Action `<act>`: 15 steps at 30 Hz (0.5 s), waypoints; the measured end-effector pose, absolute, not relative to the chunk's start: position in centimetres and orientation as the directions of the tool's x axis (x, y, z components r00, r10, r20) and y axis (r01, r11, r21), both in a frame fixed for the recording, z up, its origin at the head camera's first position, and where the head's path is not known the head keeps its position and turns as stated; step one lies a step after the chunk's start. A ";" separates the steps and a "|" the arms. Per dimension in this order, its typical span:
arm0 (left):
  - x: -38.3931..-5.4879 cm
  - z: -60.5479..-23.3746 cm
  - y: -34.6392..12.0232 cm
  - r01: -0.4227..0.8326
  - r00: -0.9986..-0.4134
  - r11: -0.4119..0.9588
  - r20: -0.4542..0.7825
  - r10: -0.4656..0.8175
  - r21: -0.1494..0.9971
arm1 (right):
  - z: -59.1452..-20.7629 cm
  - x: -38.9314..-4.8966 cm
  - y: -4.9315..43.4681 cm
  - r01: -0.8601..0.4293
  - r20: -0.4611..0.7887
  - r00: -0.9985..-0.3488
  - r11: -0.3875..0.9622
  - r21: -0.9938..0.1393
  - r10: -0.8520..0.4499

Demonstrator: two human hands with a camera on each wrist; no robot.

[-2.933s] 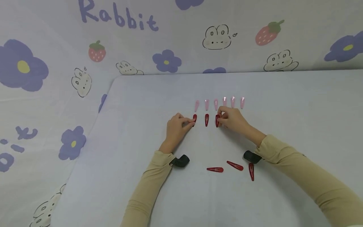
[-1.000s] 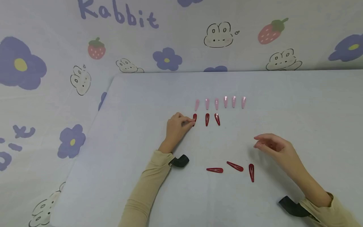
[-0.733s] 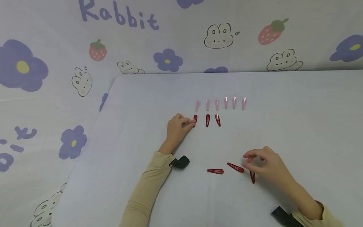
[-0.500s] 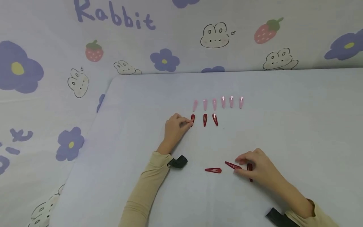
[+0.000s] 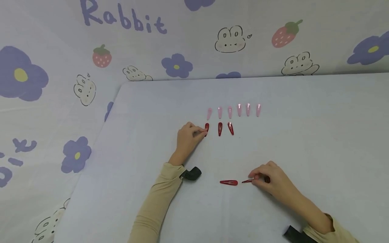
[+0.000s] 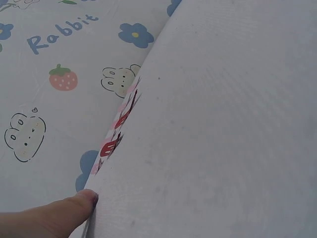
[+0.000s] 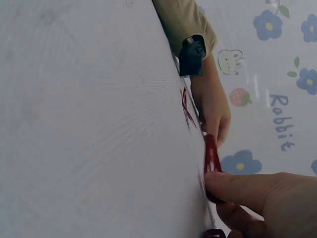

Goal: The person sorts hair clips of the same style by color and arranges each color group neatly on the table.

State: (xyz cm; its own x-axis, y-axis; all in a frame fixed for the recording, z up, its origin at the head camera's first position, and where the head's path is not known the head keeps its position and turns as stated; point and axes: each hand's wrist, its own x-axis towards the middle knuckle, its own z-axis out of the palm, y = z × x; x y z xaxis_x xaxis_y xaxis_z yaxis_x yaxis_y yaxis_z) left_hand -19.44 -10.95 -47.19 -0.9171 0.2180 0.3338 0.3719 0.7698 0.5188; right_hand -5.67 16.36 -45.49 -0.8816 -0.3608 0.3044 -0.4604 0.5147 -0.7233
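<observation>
My left hand point(image 5: 187, 138) rests at the left end of a row of red snap hair clips, its thumb and forefinger pinching the leftmost red clip point(image 5: 207, 126). To its right lie a second red clip point(image 5: 220, 129) and a tilted third one point(image 5: 230, 128). Nearer me, my right hand point(image 5: 275, 182) pinches another red hair clip point(image 7: 211, 154) between thumb and fingers, turned edge-on in the head view. Left of it a loose red clip point(image 5: 229, 182) lies flat. One more red clip point(image 5: 267, 179) is mostly hidden behind the right hand's fingers.
Beyond the red row runs a row of several pink hair clips point(image 5: 230, 112). The white table point(image 5: 152, 111) ends at a back edge against a printed cloth point(image 5: 200, 44) with rabbits, flowers and strawberries. A black wrist device point(image 5: 191, 173) sits at the left cuff.
My right hand has left the third red clip in the row, swung out and back toward me, and lifted the middle clip of the nearer group. The left hand has stayed put.
</observation>
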 end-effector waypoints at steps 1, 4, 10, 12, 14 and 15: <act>-19.4 -47.2 -11.0 0.370 -0.918 0.770 0.333 0.217 0.519 | -45.5 -5.7 16.3 -0.467 0.318 -0.879 0.508 -0.724 -0.356; -19.3 -47.1 -11.0 0.368 -0.918 0.771 0.332 0.216 0.519 | -45.5 -5.7 16.4 -0.482 0.361 -0.872 0.459 -0.746 -0.330; -19.3 -47.2 -10.9 0.367 -0.919 0.775 0.331 0.216 0.515 | -43.4 -5.4 16.0 -0.395 0.324 -0.912 0.328 -0.858 -0.250; -19.4 -47.2 -10.9 0.367 -0.920 0.772 0.328 0.217 0.519 | -43.1 -5.4 16.1 -0.353 0.286 -0.926 0.295 -0.888 -0.247; -19.5 -47.2 -11.0 0.368 -0.919 0.773 0.325 0.221 0.517 | -43.3 -5.6 16.4 -0.308 0.245 -0.936 0.255 -0.916 -0.253; -19.6 -47.2 -11.0 0.369 -0.919 0.774 0.324 0.223 0.515 | -43.7 -5.8 16.7 -0.284 0.224 -0.940 0.227 -0.932 -0.258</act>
State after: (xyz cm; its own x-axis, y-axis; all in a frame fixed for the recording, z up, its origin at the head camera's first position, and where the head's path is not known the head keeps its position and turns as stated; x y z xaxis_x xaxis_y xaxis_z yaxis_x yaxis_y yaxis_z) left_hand -19.57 -11.03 -47.25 -0.9193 0.2226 0.3245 0.3691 0.7737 0.5149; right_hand -5.77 16.68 -43.67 -0.9400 -0.2578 0.2235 -0.2838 0.2269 -0.9317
